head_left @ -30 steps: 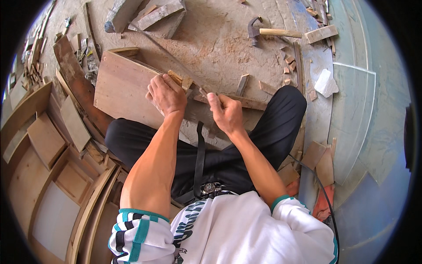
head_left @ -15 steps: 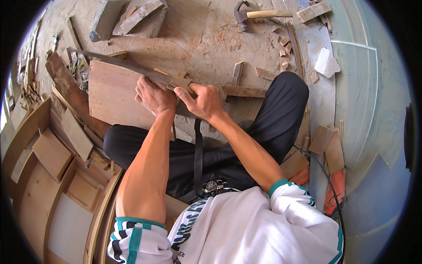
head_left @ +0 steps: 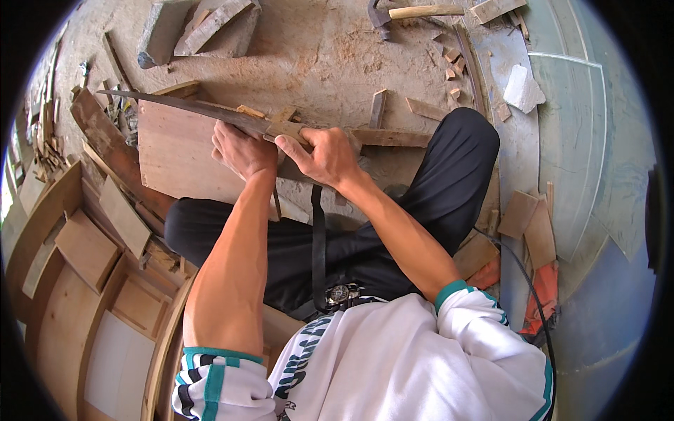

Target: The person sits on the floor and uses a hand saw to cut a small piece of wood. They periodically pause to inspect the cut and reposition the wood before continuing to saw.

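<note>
A handsaw (head_left: pixel 203 109) with a long dark blade and a wooden handle lies across the far edge of a pale wooden board (head_left: pixel 182 154), its tip pointing far left. My right hand (head_left: pixel 328 158) is closed round the saw's handle, thumb along the near side. Beside the handle, my left hand (head_left: pixel 244 151) is closed against the board, its fingers curled on the surface close to the blade. The thumb of that hand is mostly hidden. Where the teeth meet the wood cannot be made out.
A claw hammer (head_left: pixel 414 12) lies at the far edge, with small wood offcuts (head_left: pixel 455 67) near it. Stone blocks (head_left: pixel 160 35) stand far left. Wooden frames (head_left: pixel 77 330) are stacked at the near left. Glass sheets (head_left: pixel 576 154) lie on the right, beside a black cable (head_left: pixel 526 277).
The saw has slid a little to the left, so its tip reaches further out past the board. My hands keep their grip. The whole view has shifted slightly.
</note>
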Demonstrator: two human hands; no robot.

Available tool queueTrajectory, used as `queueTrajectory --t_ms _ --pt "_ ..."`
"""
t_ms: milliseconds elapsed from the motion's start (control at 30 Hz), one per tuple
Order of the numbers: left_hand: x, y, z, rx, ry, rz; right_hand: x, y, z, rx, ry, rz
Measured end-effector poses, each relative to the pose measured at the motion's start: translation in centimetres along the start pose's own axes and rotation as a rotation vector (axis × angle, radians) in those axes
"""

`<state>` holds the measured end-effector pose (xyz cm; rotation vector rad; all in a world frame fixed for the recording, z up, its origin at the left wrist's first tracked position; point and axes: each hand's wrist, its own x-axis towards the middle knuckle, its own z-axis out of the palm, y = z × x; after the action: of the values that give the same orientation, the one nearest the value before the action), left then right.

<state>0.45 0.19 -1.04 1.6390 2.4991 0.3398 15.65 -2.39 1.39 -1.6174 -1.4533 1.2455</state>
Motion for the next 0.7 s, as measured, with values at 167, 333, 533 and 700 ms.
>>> queueTrajectory --t_ms 167,333,533,700 --pt "0.5 0.6 -0.3 -0.006 -0.028 -0.121 -4.0 2.3 -1.7 0.03 -0.024 0.108" --pt "0.1 0.7 -0.3 0.023 0.031 -0.021 -3.0 0.5 -1.3 0.01 -0.021 0.104" --pt "0.4 0.3 -0.2 0.025 -0.034 -0.041 -3.0 1.6 -0.8 0.042 0.014 0.092" --pt "0.3 0.7 -0.7 0.015 -0.029 -0.017 -3.5 0.8 -1.9 -0.03 -0.037 0.151"
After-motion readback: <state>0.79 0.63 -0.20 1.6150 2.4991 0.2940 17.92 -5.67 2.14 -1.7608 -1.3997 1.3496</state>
